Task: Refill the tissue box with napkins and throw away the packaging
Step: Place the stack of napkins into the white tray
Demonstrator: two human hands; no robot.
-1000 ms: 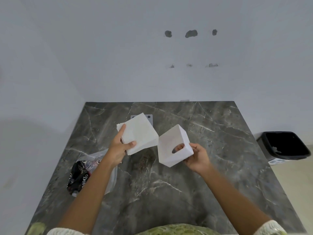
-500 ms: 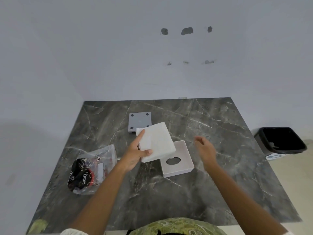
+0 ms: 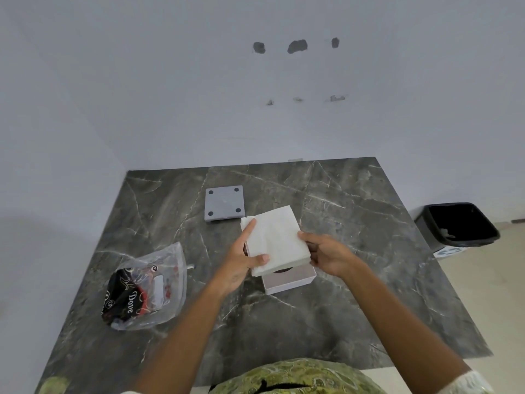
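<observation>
Head view: a stack of white napkins (image 3: 274, 238) is held just above the tissue box (image 3: 289, 278), which lies on the surface (image 3: 326, 317) with its round opening partly hidden under the stack. Left hand (image 3: 241, 263) grips the stack's left edge, thumb on top near the front corner and index finger stretched along the top. Right hand (image 3: 331, 253) pinches the right edge, thumb on top and fingers below. Behind the napkins lies a grey square plate (image 3: 224, 202) with four dark dots at its corners, flat and apart from the box. To the left sits the clear plastic packaging (image 3: 145, 288), crumpled, with black and red print. All rest on dark grey marble with pale veins, pushed into a corner of plain white walls (image 3: 170, 81); the far wall shows several dark holes. On the floor at the right stands a black bin (image 3: 457, 226), open.
</observation>
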